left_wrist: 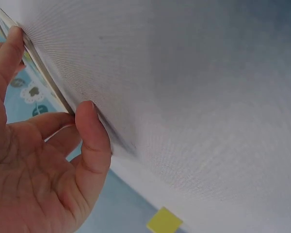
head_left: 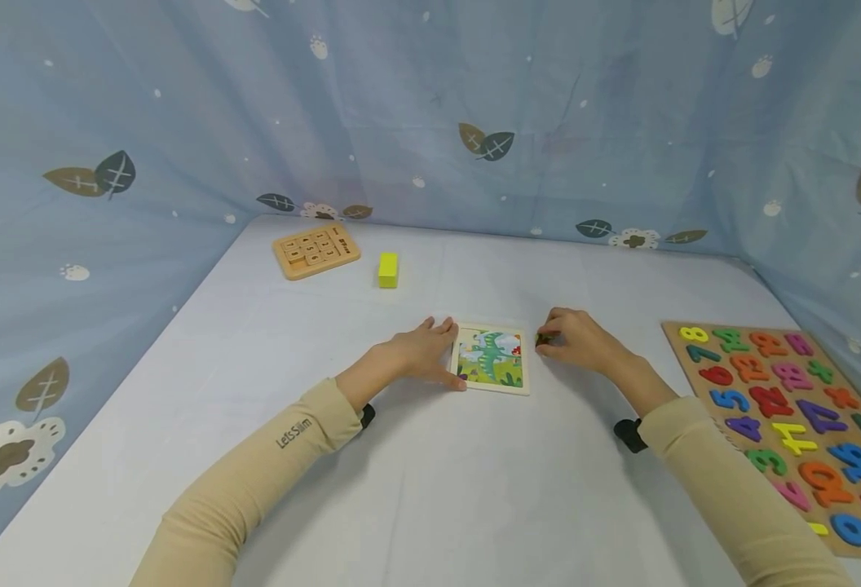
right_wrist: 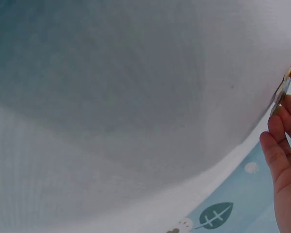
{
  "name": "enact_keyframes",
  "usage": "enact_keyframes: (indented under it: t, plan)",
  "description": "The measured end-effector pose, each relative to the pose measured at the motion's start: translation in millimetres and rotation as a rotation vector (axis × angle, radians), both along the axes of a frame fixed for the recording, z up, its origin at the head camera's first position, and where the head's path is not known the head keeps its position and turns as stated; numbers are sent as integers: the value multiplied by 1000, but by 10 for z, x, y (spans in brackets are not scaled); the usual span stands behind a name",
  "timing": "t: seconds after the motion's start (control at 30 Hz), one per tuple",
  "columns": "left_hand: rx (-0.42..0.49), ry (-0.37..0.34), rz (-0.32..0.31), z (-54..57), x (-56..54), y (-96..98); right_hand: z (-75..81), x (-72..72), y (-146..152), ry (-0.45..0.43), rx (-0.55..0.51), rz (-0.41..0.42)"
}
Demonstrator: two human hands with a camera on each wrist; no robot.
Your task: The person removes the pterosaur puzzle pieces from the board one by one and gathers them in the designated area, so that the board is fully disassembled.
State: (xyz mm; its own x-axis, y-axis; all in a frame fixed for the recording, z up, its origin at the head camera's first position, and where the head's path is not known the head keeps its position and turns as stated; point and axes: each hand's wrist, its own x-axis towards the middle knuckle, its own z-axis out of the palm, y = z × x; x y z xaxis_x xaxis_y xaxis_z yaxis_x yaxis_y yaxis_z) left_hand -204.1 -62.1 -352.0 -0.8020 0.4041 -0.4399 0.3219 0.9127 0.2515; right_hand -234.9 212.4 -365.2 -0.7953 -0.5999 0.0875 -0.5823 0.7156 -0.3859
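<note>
A square dinosaur jigsaw puzzle (head_left: 489, 357) in a pale wooden frame lies on the white-covered table. My left hand (head_left: 425, 353) rests along its left side, thumb on the near left corner and fingertips at the far left corner. In the left wrist view, that hand (left_wrist: 53, 160) is palm-on, with fingers touching the frame's thin edge (left_wrist: 51, 80). Just off the frame's right side, my right hand (head_left: 576, 338) pinches a small dark flat piece (head_left: 543, 338). The right wrist view shows this piece (right_wrist: 280, 92) edge-on between thumb and fingertips, its printed face mostly hidden.
Behind the puzzle stand a yellow block (head_left: 388, 270) and a wooden sliding number puzzle (head_left: 316, 251). A board of colourful numbers and signs (head_left: 775, 391) lies at the right, partly behind the right sleeve. Blue patterned cloth (head_left: 416, 106) hangs around the table's back and sides.
</note>
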Motion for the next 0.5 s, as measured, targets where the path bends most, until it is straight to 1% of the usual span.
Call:
enact_keyframes:
  t: [0.13,0.23,0.5]
  plan:
    - [-1,-6,3,-23,-4,0,-11,8,11,-7,13,-5]
    - [1,-10,6,-32,-5,-2,-19,11,14,-15,24,-24]
    - [39,-26,22,-24,6,-4,-12,15,-3,-7,7,-59]
